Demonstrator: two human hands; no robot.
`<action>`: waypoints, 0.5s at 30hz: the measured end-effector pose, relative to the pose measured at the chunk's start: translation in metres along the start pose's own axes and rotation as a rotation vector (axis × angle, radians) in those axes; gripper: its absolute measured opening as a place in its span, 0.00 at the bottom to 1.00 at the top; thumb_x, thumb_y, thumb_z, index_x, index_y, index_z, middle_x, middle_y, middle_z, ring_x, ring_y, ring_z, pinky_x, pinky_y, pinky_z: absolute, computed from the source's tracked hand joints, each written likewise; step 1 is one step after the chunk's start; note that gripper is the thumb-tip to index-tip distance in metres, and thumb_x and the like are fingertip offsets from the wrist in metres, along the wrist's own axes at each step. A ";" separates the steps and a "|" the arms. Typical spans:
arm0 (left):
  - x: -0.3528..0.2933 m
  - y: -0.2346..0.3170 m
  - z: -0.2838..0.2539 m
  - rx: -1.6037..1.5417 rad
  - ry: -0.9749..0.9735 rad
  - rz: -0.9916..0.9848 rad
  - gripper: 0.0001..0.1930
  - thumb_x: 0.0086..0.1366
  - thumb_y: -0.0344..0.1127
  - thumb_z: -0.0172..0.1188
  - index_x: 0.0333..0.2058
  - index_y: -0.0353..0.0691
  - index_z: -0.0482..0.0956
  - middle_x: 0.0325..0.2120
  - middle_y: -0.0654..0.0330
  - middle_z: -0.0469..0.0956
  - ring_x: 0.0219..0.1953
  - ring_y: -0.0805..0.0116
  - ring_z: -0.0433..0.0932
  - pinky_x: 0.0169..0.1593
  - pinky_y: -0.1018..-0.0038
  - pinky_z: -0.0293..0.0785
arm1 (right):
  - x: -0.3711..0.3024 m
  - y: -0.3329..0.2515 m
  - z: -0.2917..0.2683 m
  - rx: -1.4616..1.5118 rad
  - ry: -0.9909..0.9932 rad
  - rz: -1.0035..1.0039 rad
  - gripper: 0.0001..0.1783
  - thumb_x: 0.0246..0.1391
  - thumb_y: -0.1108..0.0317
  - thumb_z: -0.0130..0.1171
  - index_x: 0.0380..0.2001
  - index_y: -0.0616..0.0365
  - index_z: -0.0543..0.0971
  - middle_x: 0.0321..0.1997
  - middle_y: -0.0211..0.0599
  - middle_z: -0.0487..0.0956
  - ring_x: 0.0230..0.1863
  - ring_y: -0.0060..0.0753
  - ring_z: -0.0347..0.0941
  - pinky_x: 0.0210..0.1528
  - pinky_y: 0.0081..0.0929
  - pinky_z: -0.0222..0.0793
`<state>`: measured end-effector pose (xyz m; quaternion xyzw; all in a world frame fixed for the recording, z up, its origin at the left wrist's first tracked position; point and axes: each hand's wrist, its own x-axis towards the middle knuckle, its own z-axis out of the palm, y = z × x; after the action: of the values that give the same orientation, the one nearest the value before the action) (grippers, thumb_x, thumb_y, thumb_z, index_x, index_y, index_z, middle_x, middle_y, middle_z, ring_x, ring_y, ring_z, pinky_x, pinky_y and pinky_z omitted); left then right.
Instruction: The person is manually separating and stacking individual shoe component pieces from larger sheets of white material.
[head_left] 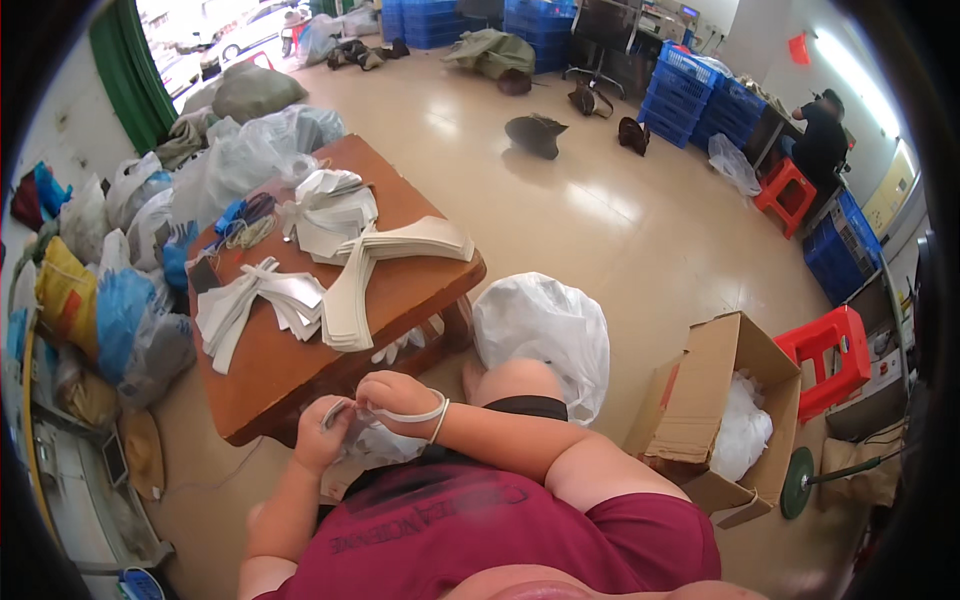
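Left hand [320,440] pinching a small pale piece [336,411] and right hand [395,396] curled, its hold unclear, meet at lower centre, handling apparently unfinished, while white stacks [350,292], finished or waiting being indeterminable, cover the desk [405,195] at centre left.

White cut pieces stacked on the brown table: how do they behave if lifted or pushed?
The white stacks would likely slide apart if pushed, since their layers are fanned and no tie shows. Single pieces are probably light and bendable, judging by their thin edges. Rolling seems unlikely: they lie flat on the brown table.
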<state>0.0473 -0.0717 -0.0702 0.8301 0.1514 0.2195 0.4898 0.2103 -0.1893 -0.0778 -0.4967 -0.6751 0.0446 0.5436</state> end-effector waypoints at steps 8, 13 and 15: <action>0.001 0.007 0.001 0.231 -0.036 0.093 0.05 0.61 0.27 0.58 0.35 0.36 0.80 0.24 0.55 0.75 0.28 0.61 0.74 0.34 0.69 0.68 | -0.012 0.003 0.001 0.001 -0.015 0.094 0.12 0.38 0.79 0.58 0.31 0.59 0.75 0.32 0.40 0.72 0.32 0.42 0.71 0.36 0.33 0.69; -0.002 0.004 0.022 -0.056 0.240 -0.263 0.08 0.63 0.32 0.60 0.36 0.33 0.80 0.31 0.59 0.81 0.35 0.75 0.76 0.40 0.76 0.71 | -0.014 0.011 0.001 -0.462 0.094 -0.262 0.18 0.40 0.71 0.58 0.39 0.61 0.77 0.35 0.38 0.73 0.35 0.38 0.72 0.39 0.33 0.69; -0.009 -0.001 0.029 -0.156 0.296 -0.304 0.08 0.63 0.31 0.60 0.36 0.33 0.80 0.31 0.60 0.80 0.34 0.75 0.76 0.40 0.77 0.71 | -0.014 0.011 0.005 -0.503 0.095 -0.294 0.18 0.39 0.70 0.59 0.39 0.61 0.78 0.36 0.37 0.73 0.36 0.37 0.72 0.39 0.32 0.69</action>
<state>0.0543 -0.0975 -0.0851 0.7159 0.3279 0.2737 0.5524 0.2121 -0.1916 -0.0955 -0.5141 -0.7035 -0.2267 0.4353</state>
